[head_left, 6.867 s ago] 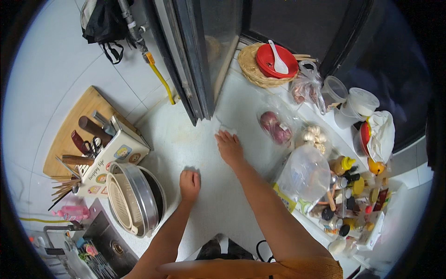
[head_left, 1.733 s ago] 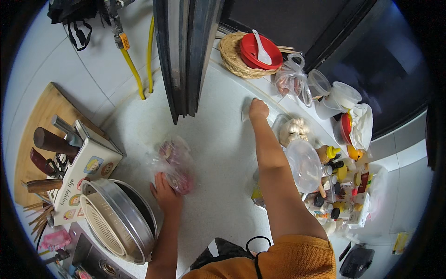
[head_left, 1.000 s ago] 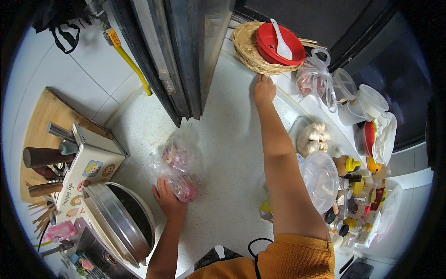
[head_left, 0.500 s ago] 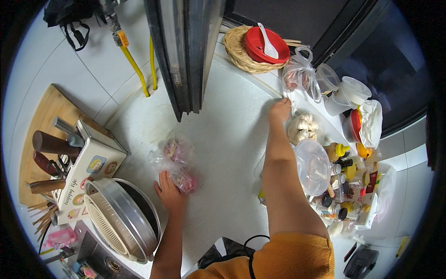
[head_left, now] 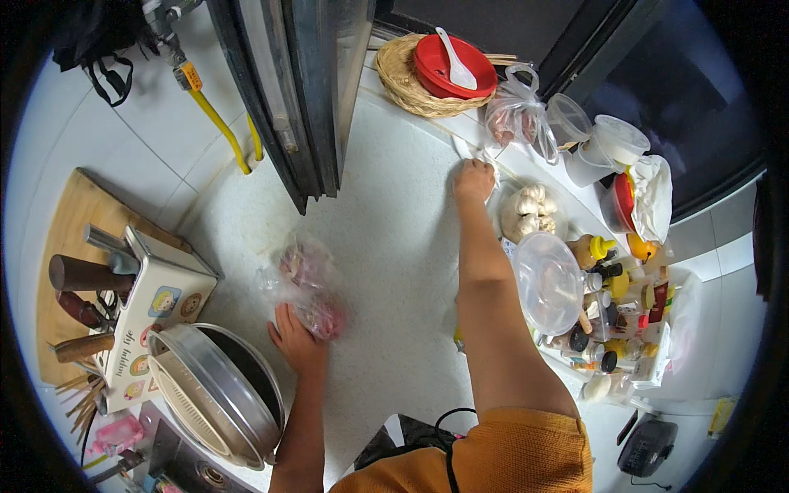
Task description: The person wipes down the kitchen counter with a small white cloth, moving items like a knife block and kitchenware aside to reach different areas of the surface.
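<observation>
Rests left hand (head_left: pixel 297 340) with spread fingers against bagged onions (head_left: pixel 311 289). Clutches white cloth (head_left: pixel 491 157) in curled right hand (head_left: pixel 474 181) on the counter (head_left: pixel 394 263)

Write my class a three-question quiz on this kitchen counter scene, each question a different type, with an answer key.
1. Multiple choice: what rests in the red bowl? (a) a whisk (b) a white soup spoon (c) a fork
2. True or false: the left hand touches the plastic bag of red onions.
3. Short answer: which hand is nearer the garlic bulbs?

Key: 1. b; 2. true; 3. the right hand.
</observation>
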The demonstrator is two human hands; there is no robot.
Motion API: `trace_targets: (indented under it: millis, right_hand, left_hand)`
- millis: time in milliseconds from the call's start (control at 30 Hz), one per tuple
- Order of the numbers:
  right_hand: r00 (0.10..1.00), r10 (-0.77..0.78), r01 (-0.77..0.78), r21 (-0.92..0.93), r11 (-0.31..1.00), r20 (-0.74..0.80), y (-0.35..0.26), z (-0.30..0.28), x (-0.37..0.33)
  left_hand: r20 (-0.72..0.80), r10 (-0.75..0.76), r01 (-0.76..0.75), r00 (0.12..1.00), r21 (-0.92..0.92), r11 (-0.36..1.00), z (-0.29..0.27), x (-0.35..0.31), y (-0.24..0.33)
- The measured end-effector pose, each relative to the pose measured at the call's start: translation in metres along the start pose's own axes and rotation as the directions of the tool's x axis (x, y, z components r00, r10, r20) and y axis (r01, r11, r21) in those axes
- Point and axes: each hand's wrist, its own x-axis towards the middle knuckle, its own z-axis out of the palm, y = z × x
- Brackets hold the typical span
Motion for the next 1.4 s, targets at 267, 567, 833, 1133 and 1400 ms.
trace_targets:
  millis: [267,567,833,1133,1400]
  right_hand:
    - [0.965,0.257,-0.239,0.217,0.946,-0.057,-0.001,0.012,-0.008]
    - [0.977,0.081,-0.055,-0.132,0.990,0.197,0.000,-0.002,-0.026]
    - [0.987,0.156,-0.158,-0.189,0.969,-0.025,0.012,0.071,-0.061]
    - [0.829,0.139,-0.087,-0.121,0.989,0.541,-0.037,-0.054,-0.130]
    - [0.881,-0.022,0.049,-0.043,0.998,0.473,-0.043,-0.042,-0.201]
  left_hand:
    - [0.003,-0.009,0.009,1.000,-0.022,1.000,-0.009,0.001,0.003]
    - [-0.028,0.005,-0.006,1.000,-0.054,0.999,-0.011,0.001,0.008]
    - [-0.055,0.013,-0.017,0.998,-0.071,0.997,-0.013,0.002,0.016]
    - [0.013,-0.070,0.071,0.997,-0.097,0.993,-0.015,0.003,0.010]
    - [-0.011,-0.055,0.053,0.998,-0.115,0.992,-0.016,0.004,0.006]
